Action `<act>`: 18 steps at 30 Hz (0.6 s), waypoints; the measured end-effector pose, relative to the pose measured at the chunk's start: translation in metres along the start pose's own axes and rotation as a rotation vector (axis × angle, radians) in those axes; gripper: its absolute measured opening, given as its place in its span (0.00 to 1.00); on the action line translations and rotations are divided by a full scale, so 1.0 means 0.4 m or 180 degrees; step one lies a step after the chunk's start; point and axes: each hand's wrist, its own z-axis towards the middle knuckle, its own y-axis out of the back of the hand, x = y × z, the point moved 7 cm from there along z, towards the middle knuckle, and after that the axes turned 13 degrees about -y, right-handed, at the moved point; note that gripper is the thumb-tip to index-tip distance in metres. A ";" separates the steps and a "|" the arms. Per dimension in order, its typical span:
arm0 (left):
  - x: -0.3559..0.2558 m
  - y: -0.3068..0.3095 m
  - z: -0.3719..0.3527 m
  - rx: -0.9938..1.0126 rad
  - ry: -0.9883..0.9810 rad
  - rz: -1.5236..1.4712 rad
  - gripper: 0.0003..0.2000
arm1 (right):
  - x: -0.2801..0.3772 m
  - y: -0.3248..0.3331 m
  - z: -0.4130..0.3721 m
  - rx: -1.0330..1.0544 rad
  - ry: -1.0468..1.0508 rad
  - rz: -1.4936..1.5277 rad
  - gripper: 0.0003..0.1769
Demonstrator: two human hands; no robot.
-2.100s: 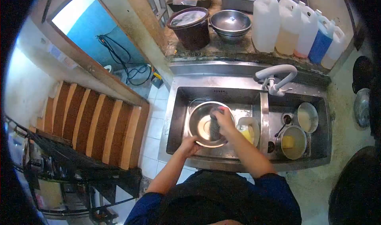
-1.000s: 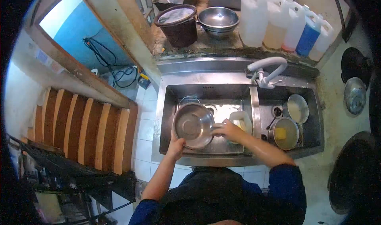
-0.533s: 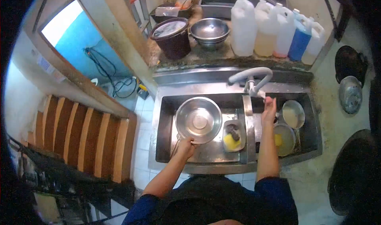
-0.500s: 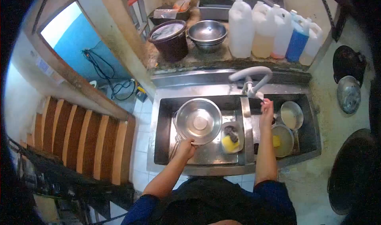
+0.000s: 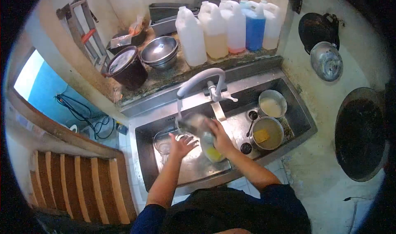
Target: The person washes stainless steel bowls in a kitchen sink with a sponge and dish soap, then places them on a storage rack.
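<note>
A metal bowl (image 5: 193,124), smeared by motion, is tilted on edge under the faucet (image 5: 203,75) in the left basin. My right hand (image 5: 220,138) grips the bowl's right side. Fingers spread, my left hand (image 5: 181,145) is just below the bowl and holds nothing. A stream of water (image 5: 179,109) runs from the spout onto the bowl. Beside my right hand sits a tray with a yellow sponge (image 5: 213,154), partly blurred. Another round vessel (image 5: 159,145) lies in the left basin behind my left hand.
Two pots, one with cloudy liquid (image 5: 272,104) and one with a yellow sponge (image 5: 261,135), stand in the right basin (image 5: 299,118). A ladle-like dark utensil (image 5: 251,124) lies beside them. Several plastic jugs (image 5: 214,34), stacked bowls (image 5: 160,52) and a brown bucket (image 5: 127,69) line the ledge.
The bowl has gone from my left hand to my right and tipped under the spout. My right hand has left the faucet lever. Water now runs, and the view has turned right.
</note>
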 end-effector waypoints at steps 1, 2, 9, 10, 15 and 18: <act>-0.035 -0.014 0.026 0.0427 -0.0001 -0.0139 0.37 | -0.007 0.004 -0.010 0.0159 0.0417 -0.0463 0.36; -0.071 -0.027 0.053 0.0853 -0.0007 -0.0286 0.37 | 0.008 0.023 -0.031 0.0054 0.1073 -0.0774 0.33; -0.100 -0.030 0.091 0.0723 -0.1454 0.1890 0.14 | 0.052 -0.023 -0.125 0.0889 0.2283 -0.1645 0.33; -0.115 0.008 0.131 0.0750 -0.1907 0.1919 0.14 | 0.075 -0.025 -0.088 0.0789 0.1991 -0.1736 0.34; -0.096 -0.081 -0.044 0.0470 -0.3290 0.3918 0.17 | 0.076 -0.067 0.126 0.0367 0.0865 -0.0827 0.27; -0.116 -0.030 -0.056 -0.0041 -0.3861 0.3277 0.19 | -0.204 -0.155 0.249 0.1090 -0.0624 0.1127 0.25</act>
